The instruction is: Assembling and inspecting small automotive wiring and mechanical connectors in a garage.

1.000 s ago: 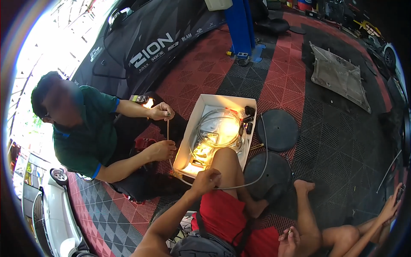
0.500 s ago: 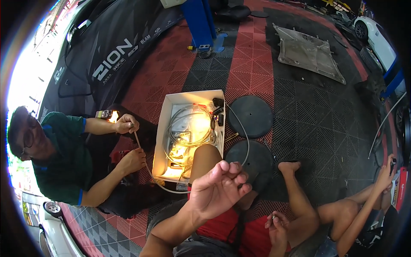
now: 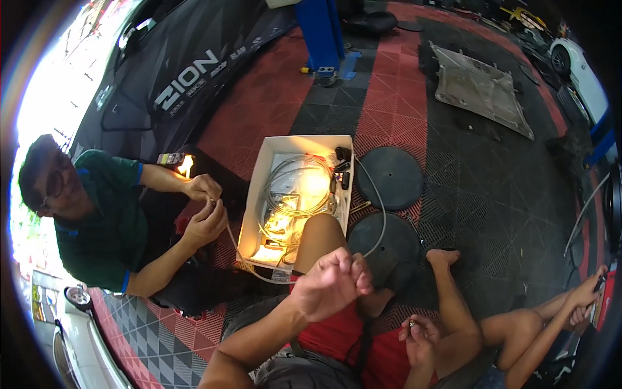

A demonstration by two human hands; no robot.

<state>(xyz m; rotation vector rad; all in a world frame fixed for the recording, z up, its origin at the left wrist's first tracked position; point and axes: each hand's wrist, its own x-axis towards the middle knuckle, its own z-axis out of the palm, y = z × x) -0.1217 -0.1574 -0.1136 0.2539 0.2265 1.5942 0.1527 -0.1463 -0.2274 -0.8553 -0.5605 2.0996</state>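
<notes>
Floor (image 3: 479,194) is left open at 2 o'clock of the white box (image 3: 259,194). Thin cable (image 3: 382,220) is pinched by the left hand (image 3: 334,285) at the box's 5 o'clock; right hand (image 3: 420,337) is curled loosely, its grip unclear.

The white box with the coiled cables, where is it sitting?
In the head view, the white box sits mid-frame on the tiled floor, beside two black discs, just beyond the left hand.

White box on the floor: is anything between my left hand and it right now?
Yes. Your own bent knee lies between the left hand and the white box, overlapping its near edge. The clear tube that the hand appears to pinch curves past the knee's right side into the box.
</notes>
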